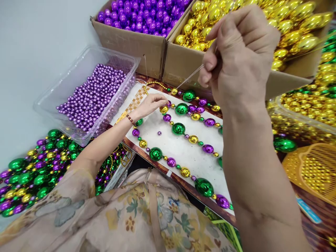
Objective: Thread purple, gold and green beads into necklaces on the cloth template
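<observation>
My right hand (236, 52) is raised in front of the bead boxes, its fingers pinched on a thin needle with thread (189, 76) that slants down to the left. My left hand (151, 104) reaches across the white work board (181, 148), fingertips pinched at a gold bead (163, 109) on a strand. Rows of strung green, gold and purple beads (178, 128) lie across the board. One loose small purple bead (159, 133) rests on it.
Cardboard boxes of purple beads (144, 14) and gold beads (288, 24) stand behind. A clear tray of small purple beads (91, 94) sits left. Finished strands (31, 171) pile at the lower left. A yellow basket (312, 171) lies right.
</observation>
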{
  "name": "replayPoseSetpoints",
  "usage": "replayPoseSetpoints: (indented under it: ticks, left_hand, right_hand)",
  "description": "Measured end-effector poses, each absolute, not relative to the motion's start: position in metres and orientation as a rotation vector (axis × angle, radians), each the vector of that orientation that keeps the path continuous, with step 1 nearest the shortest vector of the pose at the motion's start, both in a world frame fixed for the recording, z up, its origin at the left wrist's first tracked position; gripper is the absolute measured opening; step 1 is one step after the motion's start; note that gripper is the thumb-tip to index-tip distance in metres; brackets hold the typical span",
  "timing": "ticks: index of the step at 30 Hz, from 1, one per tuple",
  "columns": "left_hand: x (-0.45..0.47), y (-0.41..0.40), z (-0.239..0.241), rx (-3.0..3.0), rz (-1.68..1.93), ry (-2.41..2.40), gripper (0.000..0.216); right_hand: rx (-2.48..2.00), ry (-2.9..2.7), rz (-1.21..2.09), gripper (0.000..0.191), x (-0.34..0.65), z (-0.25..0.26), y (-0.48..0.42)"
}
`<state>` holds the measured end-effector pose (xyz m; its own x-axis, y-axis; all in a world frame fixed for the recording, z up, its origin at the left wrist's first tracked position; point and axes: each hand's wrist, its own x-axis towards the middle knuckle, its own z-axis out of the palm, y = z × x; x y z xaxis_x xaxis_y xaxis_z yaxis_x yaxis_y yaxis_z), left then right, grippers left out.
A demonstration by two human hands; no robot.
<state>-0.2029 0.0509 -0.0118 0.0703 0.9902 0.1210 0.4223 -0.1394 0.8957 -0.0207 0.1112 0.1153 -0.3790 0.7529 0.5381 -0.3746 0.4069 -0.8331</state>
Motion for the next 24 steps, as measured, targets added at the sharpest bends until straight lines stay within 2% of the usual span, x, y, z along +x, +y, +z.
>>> replayPoseSetpoints:
  ticks: [8, 14, 19, 24]
  left_hand:
    - [-0.23, 0.028, -0.03, 1.861, 0.819, 1.803, 0.017]
    - [-0.248, 0.025, -0.035, 1.877, 0.554, 1.994, 0.018]
    - [-0.253, 0.028, -0.039, 1.904, 0.366, 2.047, 0.019]
    - [-0.258, 0.031, -0.049, 1.842, 0.38, 2.058, 0.014]
  right_hand:
    - [-0.391, -1.824, 1.371, 0.005, -0.036, 0.087, 0.09]
    - [-0.382, -1.757, 1.41, 0.022, -0.046, 0.078, 0.084]
    - [-0.425, -1.632, 1.34, 0.018, -0.041, 0.085, 0.076]
    - [-0.575, -1.702, 1.357, 0.024, -0.036, 0.09, 0.067]
